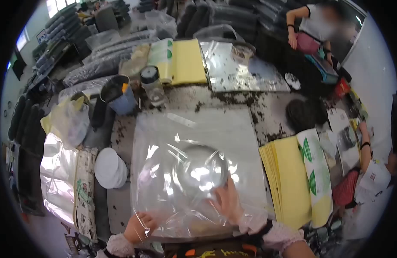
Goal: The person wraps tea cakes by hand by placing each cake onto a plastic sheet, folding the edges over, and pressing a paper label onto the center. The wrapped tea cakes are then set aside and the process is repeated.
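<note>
A large clear plastic sheet or bag (164,129) covers the middle of the table in front of me. Under or within it shows a round, shiny, lid-like shape (201,165). At the plastic's lower left edge, my left hand (140,225) has its fingers curled at the film; what lies between them is too small to make out. My right hand (229,201) rests on the plastic at the lower right of the round shape, fingers apart and slightly blurred.
A stack of white discs (109,167) and a foil sheet (58,180) lie left. Yellow sheets (286,180) lie right. A blue cup (121,101) and a clear jar (153,90) stand behind. Two people (316,26) (374,176) are at the right.
</note>
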Available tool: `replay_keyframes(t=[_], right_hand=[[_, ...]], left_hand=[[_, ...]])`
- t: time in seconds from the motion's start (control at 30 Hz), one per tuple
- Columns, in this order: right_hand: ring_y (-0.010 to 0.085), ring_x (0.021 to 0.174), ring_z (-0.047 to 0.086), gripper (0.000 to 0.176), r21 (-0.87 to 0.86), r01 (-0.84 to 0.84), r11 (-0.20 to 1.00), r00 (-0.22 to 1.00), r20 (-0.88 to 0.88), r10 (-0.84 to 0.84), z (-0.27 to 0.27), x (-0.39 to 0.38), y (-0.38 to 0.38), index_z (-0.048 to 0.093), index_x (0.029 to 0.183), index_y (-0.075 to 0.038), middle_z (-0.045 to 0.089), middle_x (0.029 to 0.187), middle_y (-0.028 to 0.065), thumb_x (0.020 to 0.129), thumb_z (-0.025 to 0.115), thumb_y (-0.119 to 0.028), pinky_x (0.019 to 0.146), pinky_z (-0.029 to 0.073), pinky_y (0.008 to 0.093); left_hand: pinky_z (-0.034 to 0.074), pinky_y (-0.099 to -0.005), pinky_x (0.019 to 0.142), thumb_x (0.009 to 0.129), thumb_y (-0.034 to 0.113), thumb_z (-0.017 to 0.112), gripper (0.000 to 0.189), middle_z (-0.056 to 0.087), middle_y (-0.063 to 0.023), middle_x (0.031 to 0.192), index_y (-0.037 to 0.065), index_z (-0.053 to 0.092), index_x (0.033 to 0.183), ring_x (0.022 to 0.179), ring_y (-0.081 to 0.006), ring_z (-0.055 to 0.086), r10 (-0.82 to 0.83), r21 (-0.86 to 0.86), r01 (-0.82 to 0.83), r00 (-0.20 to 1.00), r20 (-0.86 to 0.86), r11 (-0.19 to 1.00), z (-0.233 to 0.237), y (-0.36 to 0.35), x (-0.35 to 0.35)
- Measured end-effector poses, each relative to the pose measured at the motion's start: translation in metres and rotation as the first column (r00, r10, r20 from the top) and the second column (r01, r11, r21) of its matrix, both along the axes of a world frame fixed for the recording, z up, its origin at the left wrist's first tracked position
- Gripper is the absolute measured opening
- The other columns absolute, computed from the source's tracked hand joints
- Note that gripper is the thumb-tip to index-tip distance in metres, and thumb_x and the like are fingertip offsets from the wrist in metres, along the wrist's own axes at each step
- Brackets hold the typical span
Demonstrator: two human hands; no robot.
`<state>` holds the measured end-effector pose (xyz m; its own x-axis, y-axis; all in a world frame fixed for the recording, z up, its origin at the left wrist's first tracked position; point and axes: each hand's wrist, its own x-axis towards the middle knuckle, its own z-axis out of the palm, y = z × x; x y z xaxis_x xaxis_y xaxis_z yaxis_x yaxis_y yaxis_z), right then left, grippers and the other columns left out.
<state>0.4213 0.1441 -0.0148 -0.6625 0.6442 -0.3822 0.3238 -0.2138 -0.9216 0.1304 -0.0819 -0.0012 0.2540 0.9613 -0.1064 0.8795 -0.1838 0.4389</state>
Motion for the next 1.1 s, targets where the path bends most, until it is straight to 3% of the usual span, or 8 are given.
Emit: replay_keyframes(t=[0.07, 0.17, 0.3, 0.47, 0.5, 0.63, 0.77, 1.1], right_hand=[[0.0302, 0.130, 0.048, 0.064, -0.376, 0.220, 0.900, 0.861, -0.358, -0.361, -0.041, 0.018, -0.010, 0.037, 0.146, -0.011, 0.044, 0.144, 0.0149, 0.091, 0.067, -0.021, 0.101, 0.046, 0.0497], [0.0279, 0.134, 0.046, 0.063, 0.730, -0.221, 0.647, 0.969, 0.241, 0.059, -0.084, 0.084, -0.046, 0.039, 0.148, -0.008, 0.045, 0.147, 0.0156, 0.091, 0.064, -0.019, 0.104, 0.043, 0.0420], [0.0484, 0.131, 0.045, 0.048, -0.458, -0.062, 0.887, 0.996, -0.086, 0.025, -0.008, 0.158, -0.116, 0.068, 0.106, -0.006, 0.028, 0.153, 0.0334, 0.073, 0.083, -0.038, 0.103, 0.045, 0.0502], [0.0270, 0.093, 0.066, 0.023, 0.465, -0.628, 0.624, 0.547, 0.834, -0.072, 0.039, 0.202, 0.062, 0.070, 0.106, -0.010, 0.068, 0.095, 0.0143, 0.087, 0.067, -0.023, 0.082, 0.052, 0.0456], [0.0325, 0.082, 0.064, 0.023, 0.863, -0.151, 0.482, 0.809, 0.389, -0.442, 0.039, 0.224, 0.112, 0.068, 0.096, -0.006, 0.065, 0.085, 0.0144, 0.086, 0.068, -0.026, 0.066, 0.051, 0.0418], [0.0409, 0.127, 0.049, 0.069, 0.967, -0.143, 0.213, 0.517, 0.256, -0.817, -0.008, 0.303, 0.330, 0.045, 0.139, 0.002, 0.054, 0.134, 0.0273, 0.089, 0.067, -0.041, 0.104, 0.043, 0.0468], [0.0454, 0.134, 0.042, 0.087, 0.764, -0.271, 0.585, 0.271, 0.644, -0.716, -0.014, 0.229, 0.380, 0.041, 0.145, -0.001, 0.045, 0.142, 0.0313, 0.082, 0.072, -0.053, 0.110, 0.038, 0.0477], [0.0470, 0.124, 0.050, 0.060, 0.851, -0.098, 0.516, 0.891, 0.306, -0.335, -0.021, 0.139, 0.335, 0.047, 0.139, 0.002, 0.053, 0.134, 0.0318, 0.092, 0.061, -0.033, 0.106, 0.041, 0.0485]], left_hand=[[0.052, -0.0367, 0.082, 0.081, 0.010, 0.070, 0.017, 0.067, -0.0096, 0.089, 0.008, 0.067, 0.098, 0.083, -0.0299, 0.065, 0.035, 0.031, -0.036, 0.998, 0.051, 0.999, -0.039, 0.005, -0.012], [0.054, -0.0380, 0.080, 0.082, 0.006, 0.069, 0.023, 0.069, -0.0142, 0.092, 0.002, 0.070, 0.104, 0.086, -0.0279, 0.068, 0.097, -0.149, -0.059, 0.960, 0.261, 0.987, 0.044, 0.036, -0.033], [0.056, -0.0364, 0.080, 0.098, 0.020, 0.059, 0.027, 0.071, -0.0150, 0.097, 0.002, 0.069, 0.115, 0.086, -0.0264, 0.069, 0.549, 0.373, -0.467, 0.822, -0.151, 0.802, 0.025, 0.058, -0.122], [0.056, -0.0382, 0.070, 0.095, 0.023, 0.064, 0.023, 0.073, -0.0134, 0.091, 0.004, 0.075, 0.100, 0.076, -0.0288, 0.070, 0.589, 0.498, -0.399, 0.745, -0.313, 0.769, -0.029, 0.080, -0.149], [0.057, -0.0385, 0.069, 0.094, 0.023, 0.065, 0.023, 0.074, -0.0132, 0.089, 0.004, 0.076, 0.099, 0.074, -0.0295, 0.071, 0.599, 0.488, -0.423, 0.746, -0.290, 0.763, -0.021, 0.081, -0.141], [0.055, -0.0390, 0.069, 0.090, 0.025, 0.069, 0.022, 0.073, -0.0156, 0.087, 0.004, 0.076, 0.094, 0.077, -0.0298, 0.071, 0.705, 0.324, -0.628, 0.659, -0.261, 0.707, 0.006, 0.095, -0.124], [0.054, -0.0397, 0.069, 0.088, 0.023, 0.070, 0.021, 0.073, -0.0168, 0.087, 0.004, 0.076, 0.095, 0.077, -0.0307, 0.071, 0.769, 0.227, -0.737, 0.626, -0.127, 0.637, 0.012, 0.096, -0.122], [0.055, -0.0365, 0.074, 0.085, 0.002, 0.066, 0.013, 0.072, -0.0198, 0.089, -0.003, 0.072, 0.095, 0.079, -0.0309, 0.071, 0.780, 0.247, -0.762, 0.625, 0.034, 0.599, 0.029, 0.114, -0.103]])
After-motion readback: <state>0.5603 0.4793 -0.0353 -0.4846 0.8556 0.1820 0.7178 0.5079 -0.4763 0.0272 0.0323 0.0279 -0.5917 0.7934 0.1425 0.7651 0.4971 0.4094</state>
